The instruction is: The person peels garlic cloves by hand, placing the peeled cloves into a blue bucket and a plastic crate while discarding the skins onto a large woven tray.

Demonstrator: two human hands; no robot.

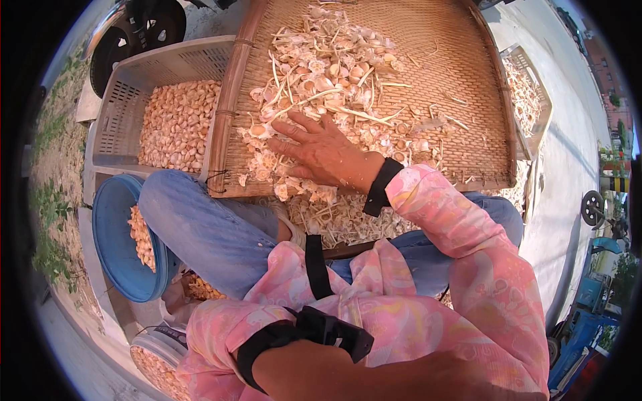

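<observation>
My right hand (321,155) lies palm down with spread fingers on a pile of garlic skins and dry stalks (334,60). The pile covers the left and middle of a woven bamboo tray (448,53) with a wooden rim. Low in the view, close to the camera, my left hand (374,371) is a large blurred shape bent across my body. Its fingers are hidden. A black strap with a small black device (338,334) sits at that wrist.
A plastic crate (134,67) of peeled-looking garlic cloves (179,123) stands left of the tray. Below it are a blue bucket (110,234) and a white bucket (157,344), both with cloves. Another crate (542,93) holds skins on the right. More skins (341,220) lie under the tray.
</observation>
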